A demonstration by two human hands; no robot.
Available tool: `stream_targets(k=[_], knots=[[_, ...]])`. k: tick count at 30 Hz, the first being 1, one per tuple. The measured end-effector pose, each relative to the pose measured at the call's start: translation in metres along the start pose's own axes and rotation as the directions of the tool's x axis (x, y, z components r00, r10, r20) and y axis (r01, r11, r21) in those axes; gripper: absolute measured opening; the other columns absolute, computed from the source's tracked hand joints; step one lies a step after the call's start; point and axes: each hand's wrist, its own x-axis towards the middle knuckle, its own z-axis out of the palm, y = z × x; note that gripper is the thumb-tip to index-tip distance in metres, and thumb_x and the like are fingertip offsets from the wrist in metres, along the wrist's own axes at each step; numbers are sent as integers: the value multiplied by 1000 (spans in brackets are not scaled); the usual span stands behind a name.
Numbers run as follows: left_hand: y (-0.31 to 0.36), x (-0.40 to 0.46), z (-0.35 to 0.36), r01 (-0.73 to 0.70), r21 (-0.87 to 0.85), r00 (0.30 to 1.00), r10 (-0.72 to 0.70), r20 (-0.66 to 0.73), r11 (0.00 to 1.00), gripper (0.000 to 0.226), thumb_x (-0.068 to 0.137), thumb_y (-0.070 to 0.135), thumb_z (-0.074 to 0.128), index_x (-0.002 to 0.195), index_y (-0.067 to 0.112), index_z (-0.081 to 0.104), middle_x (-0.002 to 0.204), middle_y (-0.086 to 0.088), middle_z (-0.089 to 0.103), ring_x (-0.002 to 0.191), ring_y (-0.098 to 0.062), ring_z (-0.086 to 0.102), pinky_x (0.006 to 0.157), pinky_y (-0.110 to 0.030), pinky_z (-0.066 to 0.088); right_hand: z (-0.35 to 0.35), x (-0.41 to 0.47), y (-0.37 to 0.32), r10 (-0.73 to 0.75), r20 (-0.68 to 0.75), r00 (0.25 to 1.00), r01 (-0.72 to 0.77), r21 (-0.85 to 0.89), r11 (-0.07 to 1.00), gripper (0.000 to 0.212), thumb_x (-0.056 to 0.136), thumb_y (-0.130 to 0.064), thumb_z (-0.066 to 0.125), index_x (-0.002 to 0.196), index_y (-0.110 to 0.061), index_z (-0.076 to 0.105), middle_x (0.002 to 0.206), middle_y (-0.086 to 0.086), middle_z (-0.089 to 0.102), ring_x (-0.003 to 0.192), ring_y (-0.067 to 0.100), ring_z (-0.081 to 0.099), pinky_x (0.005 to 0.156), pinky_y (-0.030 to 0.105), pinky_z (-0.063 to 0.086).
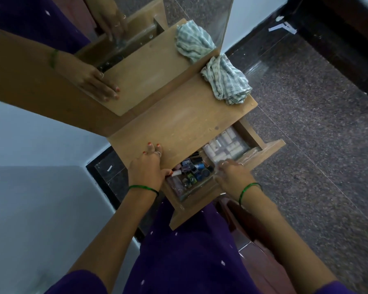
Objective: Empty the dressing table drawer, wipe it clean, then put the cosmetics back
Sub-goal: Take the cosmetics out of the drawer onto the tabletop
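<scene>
A person in a purple garment stands over a small wooden dressing table (179, 115), seen from above, with a mirror (136, 49) rising from its far edge. The drawer (270, 145) under the tabletop is pulled partly out toward the person, so the front part of its contents shows while the rest stays hidden under the top.

The left hand (146, 168) lies on the near edge of the tabletop, toward its left corner. Its fingers stretch flat on the wood and the thumb hooks down over the edge, apparently to brace the table while the other hand works. It grips nothing.

The right hand (232, 175) reaches into the drawer at its front wall, fingers bent down among the contents. It is blurred, and whether it has closed on anything cannot be told.

Inside the drawer, the left part holds small cosmetics (191, 170): dark bottles, coloured caps and a pale pink tube just beside the left thumb. The right part holds a clear tray of white tubes (225, 143) lying in rows.

A crumpled green-and-white checked cloth (225, 83) sits at the far right corner of the tabletop against the mirror, likely kept ready for wiping. The drawer looks full, so emptying seems barely begun.

Speckled grey stone floor (306, 124) lies to the right.
</scene>
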Motion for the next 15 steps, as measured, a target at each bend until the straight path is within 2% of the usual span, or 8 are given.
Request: stream_targets(k=[2,4,6,9,11,15], knots=[[-2,0,1,-20,38,1000,21,-20,999,81,87,50,57,150,19,16,159,-4,17,129,-24,45,94,-39,46,12,11,-4,-46,15,999,46,-21,999,33,92,-25,54,123,-15,50,125,3,45,114,24,47,97,36,44],[-5,-1,4,-51,66,997,54,-50,997,81,88,53,54,150,19,15,159,-4,18,127,-23,47,90,-38,47,23,22,-7,-64,29,998,65,-41,997,47,90,-28,57,133,-17,41,135,2,37,120,25,43,103,37,41],[-9,0,7,-90,90,991,98,-95,992,80,88,56,51,150,20,15,159,-3,18,125,-22,48,87,-36,48,32,30,-6,-94,65,993,102,-139,985,60,88,-31,60,140,-21,32,145,3,26,126,27,40,105,39,39],[-14,-1,13,-119,117,980,136,-149,986,80,88,59,48,150,21,15,159,-3,17,126,-21,49,86,-35,48,40,36,-7,-157,124,980,185,-263,947,77,83,-36,64,144,-38,18,151,5,12,130,31,35,105,44,39],[-15,0,17,-132,155,970,160,-185,979,79,89,60,46,150,20,15,159,-5,16,124,-22,50,86,-35,49,44,38,-12,-210,172,962,255,-304,918,80,81,-46,64,141,-50,13,152,3,7,134,32,27,107,50,35],[-19,5,21,-168,156,955,200,-218,973,80,88,61,46,149,19,17,158,-7,17,119,-24,55,87,-36,48,54,49,-26,-271,242,932,353,-430,831,79,81,-56,58,141,-53,8,152,3,2,138,35,15,112,54,25]])
